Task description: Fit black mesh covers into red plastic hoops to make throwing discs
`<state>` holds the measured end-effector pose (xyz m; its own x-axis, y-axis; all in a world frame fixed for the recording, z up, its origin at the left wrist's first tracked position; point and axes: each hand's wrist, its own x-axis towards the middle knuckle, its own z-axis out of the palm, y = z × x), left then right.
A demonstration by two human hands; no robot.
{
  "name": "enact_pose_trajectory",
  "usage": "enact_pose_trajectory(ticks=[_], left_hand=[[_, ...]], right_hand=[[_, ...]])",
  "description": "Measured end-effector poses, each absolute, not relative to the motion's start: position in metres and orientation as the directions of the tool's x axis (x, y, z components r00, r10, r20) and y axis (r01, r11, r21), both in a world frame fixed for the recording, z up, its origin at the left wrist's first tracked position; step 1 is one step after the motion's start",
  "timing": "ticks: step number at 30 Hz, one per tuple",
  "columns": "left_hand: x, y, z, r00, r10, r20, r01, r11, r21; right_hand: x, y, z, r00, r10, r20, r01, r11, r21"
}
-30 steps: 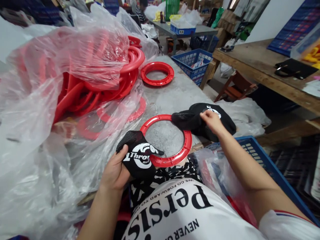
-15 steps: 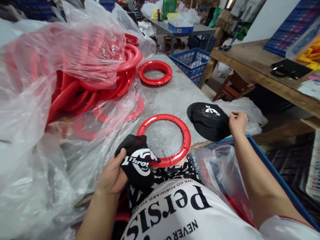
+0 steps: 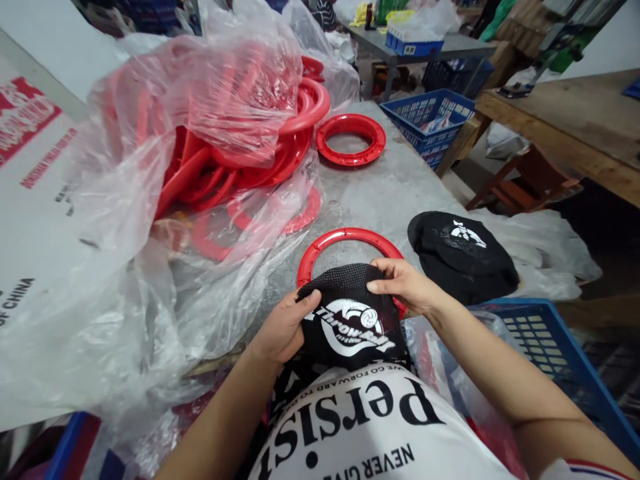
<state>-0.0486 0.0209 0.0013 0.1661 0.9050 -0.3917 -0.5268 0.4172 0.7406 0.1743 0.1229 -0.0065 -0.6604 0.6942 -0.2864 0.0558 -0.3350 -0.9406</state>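
Mesh fabric (image 3: pixel 350 320), black with white print, was up in both hands, on the near side of the red ring (image 3: pixel 350 233) and hiding part of it! Left hand (image 3: pixel 286 327): thumb and fingers pinched on one edge. Right hand (image 3: pixel 404 285): fingers nipped tight on the opposite upper corner. Spreading looked like the step; the next move seemingly called for an even grip. Right of the ring lay a second black printed piece (image 3: pixel 465 260).

Black printed cloth (image 3: pixel 353 319) between fingers (image 3: pixel 384 287)
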Motion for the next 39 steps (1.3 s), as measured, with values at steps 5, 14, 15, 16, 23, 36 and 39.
enact_pose_trajectory(ticks=[5, 14, 15, 16, 23, 36, 39], left_hand=[[-0.065, 0.076, -0.041, -0.199, 0.956, -0.216, 0.223, 0.259, 0.94], [-0.052, 0.159, -0.055, 0.018, 0.999, 0.043, 0.816, -0.04, 0.576], [-0.05, 0.165, -0.056, 0.035, 0.999, 0.02, 0.812, -0.04, 0.583], [-0.049, 0.171, -0.058, 0.052, 0.999, 0.004, 0.804, -0.044, 0.593], [-0.048, 0.194, -0.067, -0.009, 0.999, -0.04, 0.791, 0.032, 0.611], [-0.043, 0.214, -0.084, -0.183, 0.982, -0.035, 0.845, 0.176, 0.505], [-0.042, 0.215, -0.082, -0.235, 0.97, -0.063, 0.803, 0.23, 0.55]], right_hand=[[0.147, 0.18, -0.039, -0.43, 0.894, -0.129, 0.57, 0.158, -0.806], [0.135, 0.221, -0.073, -0.475, 0.877, -0.074, 0.728, 0.344, -0.593], [0.136, 0.221, -0.074, -0.487, 0.872, -0.061, 0.701, 0.348, -0.622], [0.137, 0.222, -0.075, -0.497, 0.866, -0.046, 0.67, 0.35, -0.654], [0.14, 0.23, -0.072, -0.513, 0.857, -0.045, 0.653, 0.356, -0.669], [0.11, 0.271, -0.077, -0.482, 0.873, -0.079, 0.78, 0.386, -0.493], [0.11, 0.27, -0.082, -0.454, 0.889, -0.054, 0.769, 0.361, -0.528]])
